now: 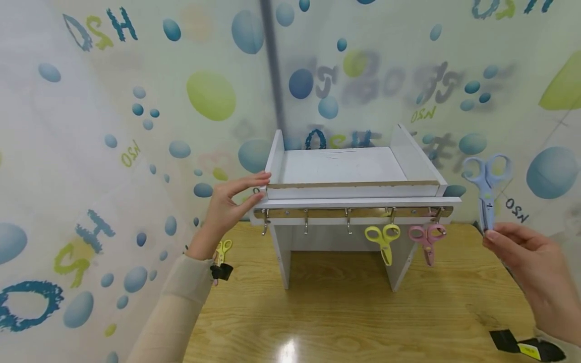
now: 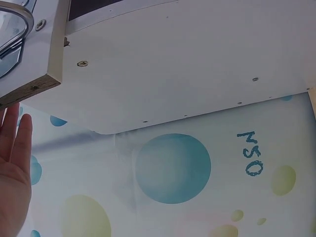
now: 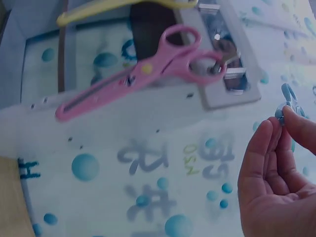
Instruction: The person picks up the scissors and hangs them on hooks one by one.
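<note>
A white shelf rack point(image 1: 354, 192) stands on the table, with a metal strip of several hooks along its front. My left hand point(image 1: 229, 201) holds the rack's left end, thumb and fingers at the corner. Yellow scissors point(image 1: 385, 244) and pink scissors point(image 1: 428, 246) hang by their handles from the two hooks at the right. Out to the right of the rack, my right hand point(image 1: 531, 267) pinches blue scissors point(image 1: 486, 189) by the blade end, handles up. In the right wrist view those pink scissors point(image 3: 133, 74) hang close by, apart from my right hand point(image 3: 276, 182).
Other yellow scissors point(image 1: 222, 249) lie on the wooden table point(image 1: 336, 322) behind my left forearm, partly hidden. Patterned cloth point(image 1: 218, 151) with dots and letters hangs behind and at both sides. Bare hooks point(image 1: 306, 222) are at the strip's left and middle.
</note>
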`<state>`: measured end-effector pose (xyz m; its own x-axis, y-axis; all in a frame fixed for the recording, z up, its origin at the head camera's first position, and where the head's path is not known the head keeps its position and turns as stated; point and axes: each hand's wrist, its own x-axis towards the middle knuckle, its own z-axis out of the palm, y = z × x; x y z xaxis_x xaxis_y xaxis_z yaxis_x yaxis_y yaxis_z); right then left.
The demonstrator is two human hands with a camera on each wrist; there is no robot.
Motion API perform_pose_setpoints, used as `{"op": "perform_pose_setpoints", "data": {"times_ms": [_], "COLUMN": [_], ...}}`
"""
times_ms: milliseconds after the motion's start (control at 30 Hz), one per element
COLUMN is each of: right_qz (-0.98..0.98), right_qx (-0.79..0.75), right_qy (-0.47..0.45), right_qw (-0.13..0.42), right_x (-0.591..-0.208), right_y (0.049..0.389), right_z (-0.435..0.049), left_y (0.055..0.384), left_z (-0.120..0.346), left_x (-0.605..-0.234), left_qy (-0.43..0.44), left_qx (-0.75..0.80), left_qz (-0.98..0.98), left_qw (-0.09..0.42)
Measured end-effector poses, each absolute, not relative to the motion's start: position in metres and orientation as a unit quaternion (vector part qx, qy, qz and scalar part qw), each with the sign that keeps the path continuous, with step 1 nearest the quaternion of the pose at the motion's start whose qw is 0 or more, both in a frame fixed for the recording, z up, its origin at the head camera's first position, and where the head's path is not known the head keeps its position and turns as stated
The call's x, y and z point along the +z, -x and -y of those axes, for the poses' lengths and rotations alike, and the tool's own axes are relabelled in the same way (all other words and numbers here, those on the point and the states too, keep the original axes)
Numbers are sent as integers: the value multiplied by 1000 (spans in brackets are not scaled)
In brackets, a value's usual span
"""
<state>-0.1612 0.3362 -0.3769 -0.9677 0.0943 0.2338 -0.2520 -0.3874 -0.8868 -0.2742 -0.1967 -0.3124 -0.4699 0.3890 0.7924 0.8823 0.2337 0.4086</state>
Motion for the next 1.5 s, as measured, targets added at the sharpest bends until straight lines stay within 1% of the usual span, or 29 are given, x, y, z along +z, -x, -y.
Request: {"op": "perform_pose_setpoints", "data": {"times_ms": [100, 267, 500, 667, 933, 1300, 1500], "right_qz": [537, 551, 616, 663, 725, 719, 735], "right_qx": [829, 818, 773, 732, 672, 660, 645], "right_qy": [-121, -152, -151, -155, -141, -213, -205], "right_qw": [100, 73, 20, -1, -49, -45, -36], "right_x": [-375, -376, -380, -384, -390, -408, -416], "right_y": [159, 157, 156, 154, 150, 151, 155], "right_z": [-324, -304, -274, -250, -221, -203, -201], "left_y": [274, 275, 276, 275, 276, 273, 274], "left_z": [196, 196, 196, 196, 196, 195, 196], "left_x": [-312, -313, -314, -313, -314, -313, -313], "left_qy": [432, 431, 432, 431, 430, 429, 424], "left_qx": [-445, -444, -440, -442, -446, -453, -455], "left_qz": [734, 737, 738, 738, 734, 732, 733], "left_qw": [276, 272, 273, 273, 278, 275, 274]}}
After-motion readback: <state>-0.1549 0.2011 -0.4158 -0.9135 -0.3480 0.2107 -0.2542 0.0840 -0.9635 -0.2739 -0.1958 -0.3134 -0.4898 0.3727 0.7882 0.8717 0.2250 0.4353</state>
